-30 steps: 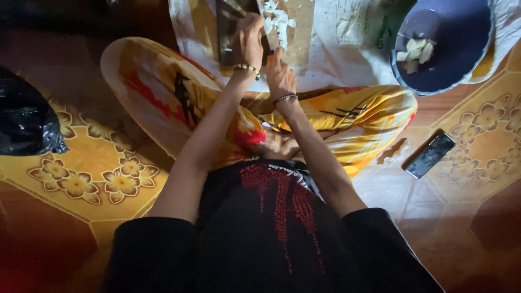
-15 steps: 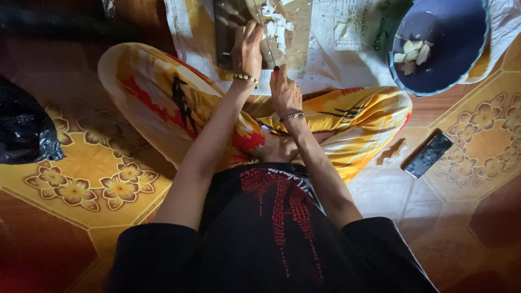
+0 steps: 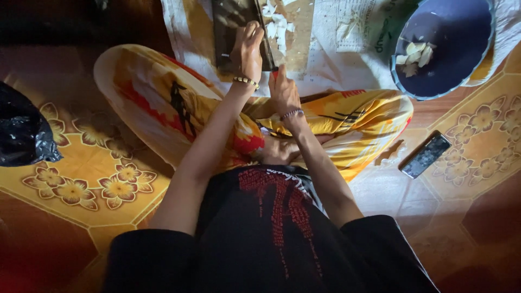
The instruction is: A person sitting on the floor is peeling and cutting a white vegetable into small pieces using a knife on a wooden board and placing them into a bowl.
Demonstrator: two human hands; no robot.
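**Inspector:** Report the position of your hands.

**Worker:** I am sitting cross-legged on the patterned floor tiles [image 3: 70, 179], and both my hands are working at the top centre of the frame. My left hand [image 3: 247, 51] is lying on top of a dark flat blade [image 3: 233, 32], fingers pressed together and curled over its upper edge. My right hand [image 3: 283, 92] is resting just below and to the right of it, fingers drawn close together and pointing up toward the cutting board [image 3: 296, 32]. Whether those fingertips are pinching anything, I cannot tell; the blade and shadow are hiding them.

**Inspector:** Where is the material being cut?

**Worker:** Pale chopped pieces [image 3: 274, 21] are lying on the wooden board, just right of the blade, near the top edge of the frame. The board is sitting on spread newspaper [image 3: 347, 49].

**Inspector:** Surroundings?

**Worker:** A dark blue bowl [image 3: 461, 59] is standing at the upper right, holding a few more pale pieces [image 3: 415, 54]. A phone [image 3: 426, 154] is lying on the tiles at the right, well apart from my hands. A black plastic bag [image 3: 21, 133] is sitting at the left edge. My yellow printed trousers [image 3: 163, 103] are filling the middle of the frame, directly below the board.
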